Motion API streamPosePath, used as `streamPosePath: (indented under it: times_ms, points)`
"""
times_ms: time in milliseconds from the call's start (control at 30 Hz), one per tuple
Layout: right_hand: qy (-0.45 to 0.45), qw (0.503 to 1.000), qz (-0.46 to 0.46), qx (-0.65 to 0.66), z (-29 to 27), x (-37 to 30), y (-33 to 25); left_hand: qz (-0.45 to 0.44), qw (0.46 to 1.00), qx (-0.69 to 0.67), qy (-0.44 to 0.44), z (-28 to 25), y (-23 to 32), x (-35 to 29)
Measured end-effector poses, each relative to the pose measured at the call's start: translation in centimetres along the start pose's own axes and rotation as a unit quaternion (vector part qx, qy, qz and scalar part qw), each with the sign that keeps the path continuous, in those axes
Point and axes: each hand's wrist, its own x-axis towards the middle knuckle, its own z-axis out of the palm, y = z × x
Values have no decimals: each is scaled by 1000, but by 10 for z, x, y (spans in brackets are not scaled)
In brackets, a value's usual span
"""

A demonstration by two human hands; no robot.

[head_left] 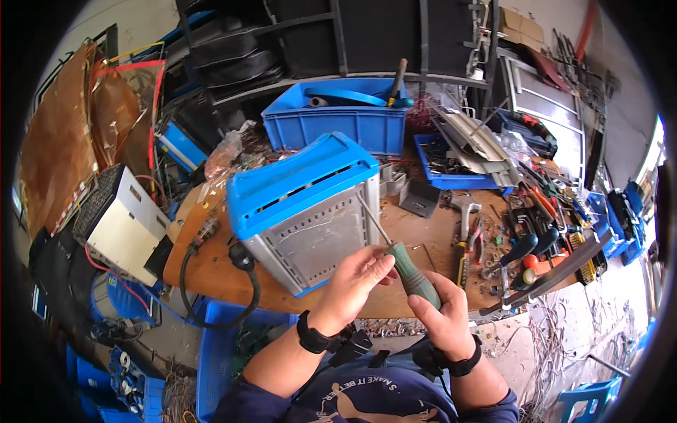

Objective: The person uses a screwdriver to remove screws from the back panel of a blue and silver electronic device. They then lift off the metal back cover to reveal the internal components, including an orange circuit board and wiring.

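A screwdriver (410, 273) with a green handle and a long thin shaft is held in front of me, its shaft pointing up and to the left. My right hand (448, 319) is closed around the butt of the handle. The thumb and fingers of my left hand (358, 285) pinch the front of the handle, by the shaft. Behind my left hand stands a metal box (321, 240) with a bright blue slotted top (303, 185). The shaft's tip overlaps the box's right edge; whether it touches cannot be told. A thick black cable with a plug (241, 256) lies beside the box.
At the table's back are a blue crate (337, 125) with a hammer and a shallow blue tray (451, 180) with metal strips. A claw hammer (463, 240), pliers (477, 233) and many hand tools lie on the right. A white-and-black case (127, 222) stands left; a blue bin (214, 352) sits below.
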Motion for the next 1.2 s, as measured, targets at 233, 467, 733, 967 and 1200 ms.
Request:
streamPosePath:
  times_ms: [233,467,733,967,1200]
  points:
    - [-88,994,51,-46,-10,-14,5,336,827,347,288,-59,27,-76]
    - [46,993,64,-87,-26,-20,61,374,764,415,322,-119,62,-61]
    - [3,986,114,-125,-16,-12,63,328,837,322,296,-121,58,-37]
    - [16,986,94,-138,-10,-10,68,279,781,423,364,-136,40,-42]
    - [16,969,92,-227,-5,-1,60,283,721,490,399,-130,34,-38]
